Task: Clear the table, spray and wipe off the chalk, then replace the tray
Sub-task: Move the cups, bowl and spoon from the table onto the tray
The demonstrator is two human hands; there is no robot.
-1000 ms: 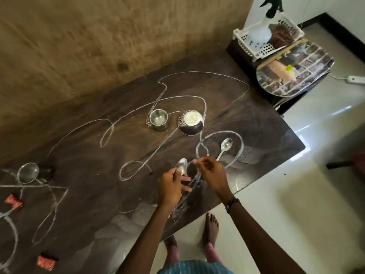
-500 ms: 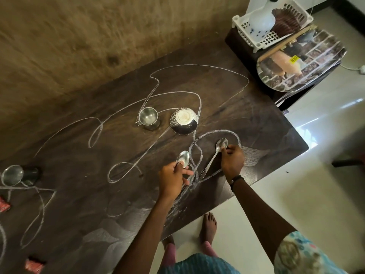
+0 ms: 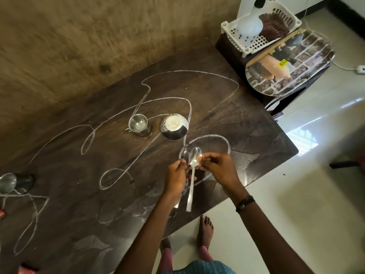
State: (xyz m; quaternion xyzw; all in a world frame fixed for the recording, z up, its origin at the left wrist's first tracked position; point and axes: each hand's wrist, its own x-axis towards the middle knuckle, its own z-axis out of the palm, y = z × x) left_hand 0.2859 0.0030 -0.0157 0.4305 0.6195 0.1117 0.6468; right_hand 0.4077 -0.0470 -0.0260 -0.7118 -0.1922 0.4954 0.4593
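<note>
**A:** What did we see in the hands?

**B:** We saw two spoons held above the table (image 3: 237, 119). The left hand (image 3: 174, 177) had its fingers curled round the darker spoon (image 3: 185, 155). The right hand (image 3: 221, 169) pinched the brighter spoon (image 3: 194, 158) at its neck, and the long handle hung down toward the person.

**A:** Were the spoons close?

**B:** Yes. We saw the two spoon bowls side by side, just above the fingers. They looked like they touched, but we could not tell for sure.

**A:** Where was the chalk?

**B:** The chalk lines (image 3: 122, 123) looped all over the dark table. One round loop lay right behind the hands, and more white smears lay under the wrists.

**A:** What else did we find on the table?

**B:** Past the hands, farther from the person, stood a little steel cup (image 3: 139, 124). Just beside it, a steel bowl (image 3: 174, 126) lay tipped on its side. Far off to the left of the left hand lay another shiny cup (image 3: 11, 183), tipped over.

**A:** And the tray?

**B:** The tray (image 3: 290, 62) with pictures on it sat well off to the right and beyond the right hand, on a side stand, not on the table. Behind it, a white basket (image 3: 254, 43) held the spray bottle (image 3: 248, 28).
</note>
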